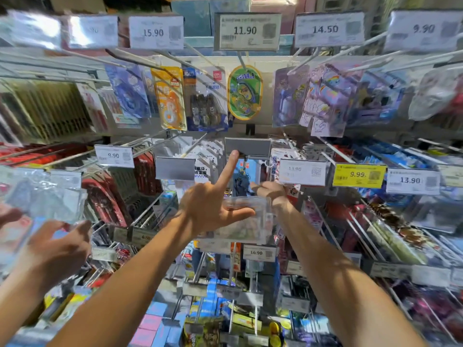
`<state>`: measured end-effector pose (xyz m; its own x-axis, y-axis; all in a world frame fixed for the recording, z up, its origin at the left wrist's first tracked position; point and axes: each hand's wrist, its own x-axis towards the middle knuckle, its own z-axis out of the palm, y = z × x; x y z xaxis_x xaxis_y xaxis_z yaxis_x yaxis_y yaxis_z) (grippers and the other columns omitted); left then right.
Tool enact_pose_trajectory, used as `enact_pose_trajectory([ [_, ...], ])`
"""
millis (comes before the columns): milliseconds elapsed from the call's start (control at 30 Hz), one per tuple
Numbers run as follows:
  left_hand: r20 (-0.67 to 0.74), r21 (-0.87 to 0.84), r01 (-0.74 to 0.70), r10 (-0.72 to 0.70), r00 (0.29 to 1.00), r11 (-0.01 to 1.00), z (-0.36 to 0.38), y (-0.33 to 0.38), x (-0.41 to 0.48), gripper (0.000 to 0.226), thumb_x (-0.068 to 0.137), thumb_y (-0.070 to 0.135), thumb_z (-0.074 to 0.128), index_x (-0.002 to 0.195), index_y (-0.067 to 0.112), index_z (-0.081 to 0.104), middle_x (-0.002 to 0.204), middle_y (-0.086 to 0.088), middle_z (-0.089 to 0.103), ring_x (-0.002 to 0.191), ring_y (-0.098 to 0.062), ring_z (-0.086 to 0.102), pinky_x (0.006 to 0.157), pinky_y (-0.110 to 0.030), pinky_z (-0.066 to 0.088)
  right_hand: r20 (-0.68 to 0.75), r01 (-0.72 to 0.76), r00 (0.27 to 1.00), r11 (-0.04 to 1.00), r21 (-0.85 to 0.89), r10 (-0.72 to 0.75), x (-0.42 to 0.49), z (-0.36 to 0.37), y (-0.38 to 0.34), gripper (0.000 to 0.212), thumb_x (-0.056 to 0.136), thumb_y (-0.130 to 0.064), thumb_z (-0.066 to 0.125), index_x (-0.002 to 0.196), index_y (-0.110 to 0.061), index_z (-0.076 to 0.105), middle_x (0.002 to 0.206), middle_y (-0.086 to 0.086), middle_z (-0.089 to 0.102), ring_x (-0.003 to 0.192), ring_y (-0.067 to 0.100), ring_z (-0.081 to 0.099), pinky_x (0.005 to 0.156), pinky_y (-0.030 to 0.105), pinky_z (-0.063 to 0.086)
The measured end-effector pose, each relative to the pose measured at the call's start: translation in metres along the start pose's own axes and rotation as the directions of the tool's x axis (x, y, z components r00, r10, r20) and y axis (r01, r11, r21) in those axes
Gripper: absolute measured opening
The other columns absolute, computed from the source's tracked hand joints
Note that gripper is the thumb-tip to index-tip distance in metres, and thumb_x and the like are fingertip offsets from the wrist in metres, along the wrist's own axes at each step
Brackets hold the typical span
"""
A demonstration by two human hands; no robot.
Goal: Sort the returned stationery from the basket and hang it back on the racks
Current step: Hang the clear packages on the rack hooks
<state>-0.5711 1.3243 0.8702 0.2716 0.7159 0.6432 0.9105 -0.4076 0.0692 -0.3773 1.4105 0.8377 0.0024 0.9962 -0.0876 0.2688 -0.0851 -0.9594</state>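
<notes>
My left hand (213,206) reaches up to the middle rack. Its straight index finger touches the lower edge of a blank grey tag holder (248,146), and its thumb sticks out to the right. My right hand (269,191) is just right of it, fingers curled onto a blue-carded packet (241,180) that hangs under that tag holder on its hook. A blurred clear plastic piece (246,221) lies in front of my left thumb, between my wrists. Whether either hand holds it cannot be told.
Another person's hand (55,246) at the left holds a clear packet (42,196). Hooks full of carded stationery fill the rack above, beside and below. Price tags stick out toward me, such as 11.90 (246,31), 13.90 (302,171) and yellow 9.99 (359,175).
</notes>
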Motion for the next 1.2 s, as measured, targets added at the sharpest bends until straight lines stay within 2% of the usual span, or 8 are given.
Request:
enact_pose_trajectory([
  [133, -0.061, -0.114, 0.004, -0.011, 0.998, 0.993, 0.009, 0.006, 0.001, 0.123, 0.080, 0.085, 0.057, 0.160, 0.035, -0.022, 0.039, 0.003, 0.042, 0.030, -0.012, 0.040, 0.029, -0.027, 0.036, 0.000, -0.037, 0.999, 0.907, 0.421, 0.041, -0.024, -0.014, 0.024, 0.022, 0.106, -0.016, 0.047, 0.110, -0.004, 0.066, 0.095, 0.007, 0.064, 0.083, 0.019, 0.065, 0.081, 0.034, 0.054],
  [233, -0.064, -0.192, 0.026, -0.039, 0.997, 0.981, 0.016, 0.014, 0.000, 0.118, 0.085, 0.080, 0.059, 0.160, 0.038, -0.021, 0.044, 0.004, 0.044, 0.033, -0.015, 0.045, 0.032, -0.027, 0.038, -0.122, -0.012, 0.990, 0.901, 0.434, 0.072, -0.033, -0.023, 0.037, 0.035, 0.100, -0.041, 0.058, 0.094, -0.012, 0.075, 0.082, 0.009, 0.066, 0.078, 0.039, 0.067, 0.068, 0.039, 0.050],
  [400, -0.076, -0.247, 0.147, -0.170, 0.982, 0.958, 0.023, 0.037, -0.003, 0.115, 0.087, 0.075, 0.062, 0.159, 0.041, -0.021, 0.049, 0.005, 0.048, 0.038, -0.019, 0.053, 0.037, -0.029, 0.043, -0.141, 0.062, 0.990, 0.828, 0.557, 0.021, -0.082, -0.036, 0.047, 0.044, 0.102, -0.051, 0.052, 0.079, -0.018, 0.069, 0.070, 0.003, 0.062, 0.061, 0.018, 0.061, 0.055, 0.030, 0.048],
  [633, -0.098, -0.274, 0.303, -0.340, 0.935, 0.913, 0.026, 0.080, -0.011, 0.108, 0.090, 0.075, 0.056, 0.162, 0.033, -0.012, 0.070, -0.018, 0.069, 0.060, -0.037, 0.068, 0.052, -0.041, 0.054, -0.067, 0.166, 0.985, 0.754, 0.635, -0.160, -0.115, -0.037, 0.066, 0.043, 0.094, -0.054, 0.056, 0.104, -0.014, 0.071, 0.092, 0.014, 0.075, 0.084, 0.027, 0.074, 0.076, 0.038, 0.060],
  [900, 0.016, -0.210, 0.320, -0.324, 0.946, 0.924, 0.049, 0.091, -0.028, 0.067, 0.095, 0.075, 0.035, 0.130, 0.022, 0.056, 0.064, -0.002, 0.068, 0.061, -0.025, 0.068, 0.054, -0.031, 0.050, -0.037, 0.241, 0.960, 0.757, 0.608, -0.276, -0.127, -0.049, 0.078, 0.020, 0.094, -0.003, 0.067, 0.114, 0.001, 0.068, 0.106, 0.024, 0.073, 0.097, 0.041, 0.072, 0.088, 0.054, 0.059],
  [1033, 0.311, -0.477, 0.412, -0.290, 0.905, 0.776, 0.043, 0.092, -0.035, 0.044, 0.107, 0.053, 0.040, 0.120, 0.016, 0.060, 0.078, 0.011, 0.060, 0.073, -0.013, 0.058, 0.070, -0.030, 0.044, -0.011, 0.221, 0.962, 0.756, 0.617, -0.272, -0.127, -0.056, 0.085, 0.019, 0.097, -0.003, 0.063, 0.114, 0.000, 0.070, 0.108, 0.023, 0.074, 0.095, 0.039, 0.073, 0.085, 0.050, 0.061],
  [1133, 0.399, -0.651, 0.426, -0.194, 0.896, 0.629, 0.038, 0.091, -0.041, 0.033, 0.109, 0.053, 0.034, 0.132, 0.043, 0.056, 0.118, 0.025, 0.062, 0.108, 0.011, 0.058, 0.097, -0.025, 0.045, 0.030, 0.181, 0.964, 0.732, 0.656, -0.266, -0.128, -0.058, 0.082, 0.018, 0.098, -0.003, 0.060, 0.111, -0.002, 0.073, 0.106, 0.017, 0.076, 0.094, 0.033, 0.073, 0.083, 0.045, 0.062],
  [1200, 0.458, -0.696, 0.486, -0.195, 0.867, 0.529, 0.039, 0.091, -0.043, 0.038, 0.111, 0.049, 0.030, 0.135, 0.036, 0.057, 0.134, 0.011, 0.064, 0.117, 0.005, 0.060, 0.104, -0.024, 0.047, 0.050, 0.159, 0.964, 0.714, 0.682, -0.262, -0.128, -0.057, 0.082, 0.018, 0.099, -0.002, 0.059, 0.106, -0.002, 0.075, 0.105, 0.015, 0.076, 0.093, 0.031, 0.073, 0.082, 0.042, 0.063],
])
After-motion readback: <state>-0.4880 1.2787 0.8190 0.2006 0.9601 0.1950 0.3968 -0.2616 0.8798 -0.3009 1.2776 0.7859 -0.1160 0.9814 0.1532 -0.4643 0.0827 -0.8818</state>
